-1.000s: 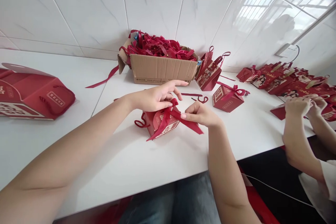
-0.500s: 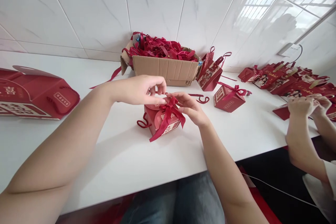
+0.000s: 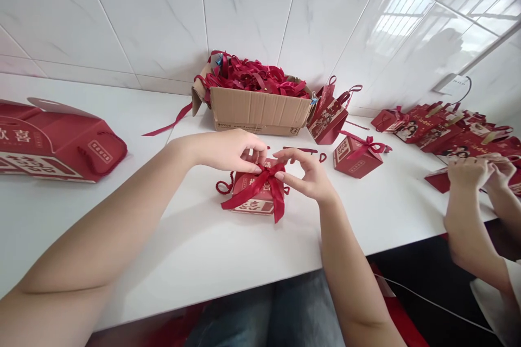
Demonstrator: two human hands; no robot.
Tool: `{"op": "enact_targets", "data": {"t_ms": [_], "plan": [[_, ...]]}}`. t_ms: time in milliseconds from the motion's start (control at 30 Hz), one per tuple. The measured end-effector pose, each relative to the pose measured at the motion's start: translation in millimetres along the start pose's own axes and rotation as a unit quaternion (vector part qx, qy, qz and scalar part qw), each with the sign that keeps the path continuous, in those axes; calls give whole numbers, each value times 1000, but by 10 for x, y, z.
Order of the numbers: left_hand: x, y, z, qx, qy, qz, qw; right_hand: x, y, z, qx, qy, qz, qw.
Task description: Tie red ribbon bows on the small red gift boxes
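Observation:
A small red gift box point(image 3: 255, 205) with white printed characters stands on the white table in front of me. A red ribbon bow point(image 3: 266, 176) lies across its top, two tails hanging down the front. My left hand point(image 3: 240, 153) pinches the bow's left side between thumb and fingers. On the other side, my right hand point(image 3: 303, 173) pinches the bow's right loop near the knot. A twisted red cord point(image 3: 223, 187) loops out at the box's left side.
Behind stands a cardboard box point(image 3: 260, 111) full of red ribbons. A larger red box point(image 3: 61, 143) sits at left. Another bow-tied box point(image 3: 358, 157) and a red bag point(image 3: 328, 119) stand to the right. Further right, a co-worker's hands point(image 3: 480, 172) work beside several red boxes point(image 3: 459, 135).
The gift box has turned so its front faces me more squarely. Both hands have come in to the bow and now grip it at the knot.

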State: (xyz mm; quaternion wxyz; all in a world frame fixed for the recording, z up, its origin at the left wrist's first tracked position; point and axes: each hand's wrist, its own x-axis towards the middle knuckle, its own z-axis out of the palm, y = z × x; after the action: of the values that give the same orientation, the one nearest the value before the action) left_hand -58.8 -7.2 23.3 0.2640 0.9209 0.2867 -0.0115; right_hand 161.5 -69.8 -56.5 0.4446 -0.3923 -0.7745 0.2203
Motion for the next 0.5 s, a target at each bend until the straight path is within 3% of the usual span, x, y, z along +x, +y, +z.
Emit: {"op": "enact_targets", "data": {"t_ms": [167,500], "plan": [[-6,-7,-15,-12,7,12,1000,-6,-76,42,-29,5,-23,999],[-31,-89,-58,21,30,6,999,-25,-116,44,-53,-42,-72,995]]}}
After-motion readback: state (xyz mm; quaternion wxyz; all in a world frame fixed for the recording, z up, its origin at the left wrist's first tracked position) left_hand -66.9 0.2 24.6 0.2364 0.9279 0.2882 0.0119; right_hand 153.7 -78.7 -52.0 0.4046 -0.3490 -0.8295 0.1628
